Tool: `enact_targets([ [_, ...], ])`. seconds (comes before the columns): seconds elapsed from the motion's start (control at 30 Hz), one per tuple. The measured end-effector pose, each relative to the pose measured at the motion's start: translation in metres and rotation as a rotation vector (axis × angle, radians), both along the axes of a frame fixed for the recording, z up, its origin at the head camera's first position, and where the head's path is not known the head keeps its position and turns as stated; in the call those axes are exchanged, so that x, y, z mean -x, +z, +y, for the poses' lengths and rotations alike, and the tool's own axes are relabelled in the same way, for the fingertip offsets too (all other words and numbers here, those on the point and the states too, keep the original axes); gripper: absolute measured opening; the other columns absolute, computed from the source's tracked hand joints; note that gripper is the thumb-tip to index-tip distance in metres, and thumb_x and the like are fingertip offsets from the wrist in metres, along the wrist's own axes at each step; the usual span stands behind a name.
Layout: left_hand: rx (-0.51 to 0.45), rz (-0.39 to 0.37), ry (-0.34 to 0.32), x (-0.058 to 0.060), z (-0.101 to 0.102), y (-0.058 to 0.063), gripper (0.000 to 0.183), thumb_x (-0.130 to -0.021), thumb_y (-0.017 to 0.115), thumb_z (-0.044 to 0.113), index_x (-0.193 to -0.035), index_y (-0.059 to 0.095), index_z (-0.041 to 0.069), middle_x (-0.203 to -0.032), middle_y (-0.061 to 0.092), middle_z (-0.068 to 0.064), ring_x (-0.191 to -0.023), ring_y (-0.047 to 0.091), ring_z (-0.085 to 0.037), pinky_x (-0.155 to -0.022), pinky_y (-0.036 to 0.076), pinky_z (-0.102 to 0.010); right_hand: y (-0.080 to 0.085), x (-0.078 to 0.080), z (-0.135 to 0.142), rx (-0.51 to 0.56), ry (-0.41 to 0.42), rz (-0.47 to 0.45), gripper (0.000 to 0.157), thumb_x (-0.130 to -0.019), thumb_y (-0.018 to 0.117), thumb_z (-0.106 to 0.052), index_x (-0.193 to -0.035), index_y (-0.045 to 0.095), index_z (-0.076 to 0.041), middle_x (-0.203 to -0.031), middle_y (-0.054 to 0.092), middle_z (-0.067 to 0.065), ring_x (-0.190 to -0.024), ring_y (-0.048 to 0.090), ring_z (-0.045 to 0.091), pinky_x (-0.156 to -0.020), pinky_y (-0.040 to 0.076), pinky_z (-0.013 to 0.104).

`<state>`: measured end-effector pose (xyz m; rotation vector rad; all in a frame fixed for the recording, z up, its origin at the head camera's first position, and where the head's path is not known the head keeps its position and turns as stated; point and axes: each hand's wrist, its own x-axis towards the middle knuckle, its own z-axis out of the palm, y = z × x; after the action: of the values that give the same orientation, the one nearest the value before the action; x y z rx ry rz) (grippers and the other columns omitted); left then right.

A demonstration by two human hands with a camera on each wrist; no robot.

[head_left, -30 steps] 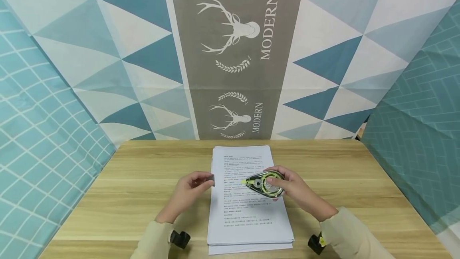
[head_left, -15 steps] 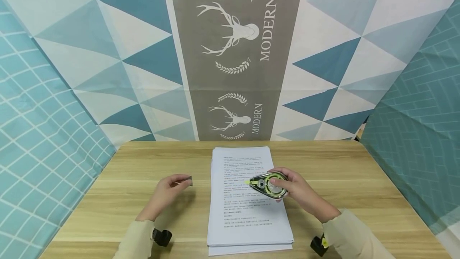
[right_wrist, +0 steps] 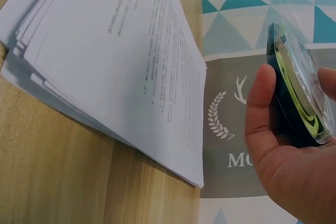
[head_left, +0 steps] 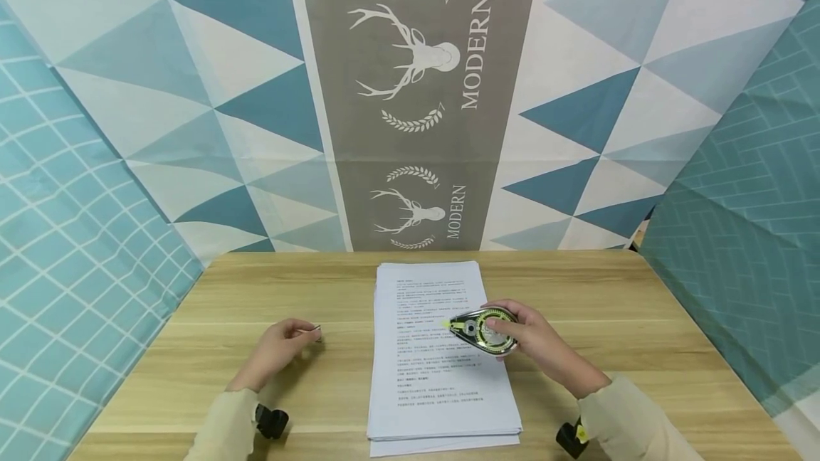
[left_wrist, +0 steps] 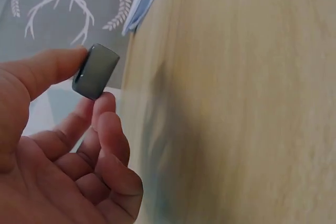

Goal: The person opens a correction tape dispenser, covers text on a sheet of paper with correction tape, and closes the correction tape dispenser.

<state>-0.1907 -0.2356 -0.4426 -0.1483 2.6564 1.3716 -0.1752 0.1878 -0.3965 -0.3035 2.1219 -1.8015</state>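
My left hand (head_left: pixel 282 346) is over the left part of the table and pinches a small dark grey cap (left_wrist: pixel 96 72) between thumb and fingertips. In the left wrist view the cap is a smooth, slightly see-through block, held off the wood. My right hand (head_left: pixel 533 336) holds a correction tape dispenser (head_left: pixel 477 334) over the paper stack, thumb on its clear face and fingers behind. Its yellow-green tip is bare and points left. Beneath it lies a thick stack of printed paper (head_left: pixel 442 415), its sheets slightly uneven at the front edge.
The wooden table (head_left: pixel 333 290) carries the stack near its middle. A patterned cloth (head_left: pixel 410 134) with deer heads and triangles hangs behind it. Blue cloths hang at the left (head_left: pixel 58 233) and right (head_left: pixel 743 247) sides. Each wrist bears a small black camera.
My left hand has moved left with the cap, from the stack's left edge to over the bare wood. The right hand with the correction tape has shifted slightly right.
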Motion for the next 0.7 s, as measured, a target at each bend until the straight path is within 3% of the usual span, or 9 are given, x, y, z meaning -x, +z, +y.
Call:
enact_targets([
  [0.43,0.082,-0.029,-0.01,0.001,-0.016,-0.003,0.047,-0.088,0.061,0.036,-0.111,0.056,-0.004,-0.097,0.062,-0.012,-0.077,0.055,-0.016,-0.064,0.048,-0.029,0.001,-0.001,0.003,0.013,-0.001,-0.01,0.055,-0.094,0.054,-0.025,-0.135,0.037,0.007,-0.108,0.059,0.007,-0.083,0.063,0.012,-0.067,0.054,0.031],
  [0.7,0.154,-0.031,-0.026,0.003,-0.019,-0.003,0.044,-0.089,0.06,0.039,-0.11,0.059,0.0,-0.103,0.062,-0.015,-0.08,0.057,-0.017,-0.065,0.047,-0.029,-0.001,-0.001,0.004,0.024,-0.011,-0.027,0.055,-0.094,0.053,-0.025,-0.135,0.035,0.007,-0.105,0.059,0.003,-0.084,0.062,0.012,-0.066,0.054,0.028],
])
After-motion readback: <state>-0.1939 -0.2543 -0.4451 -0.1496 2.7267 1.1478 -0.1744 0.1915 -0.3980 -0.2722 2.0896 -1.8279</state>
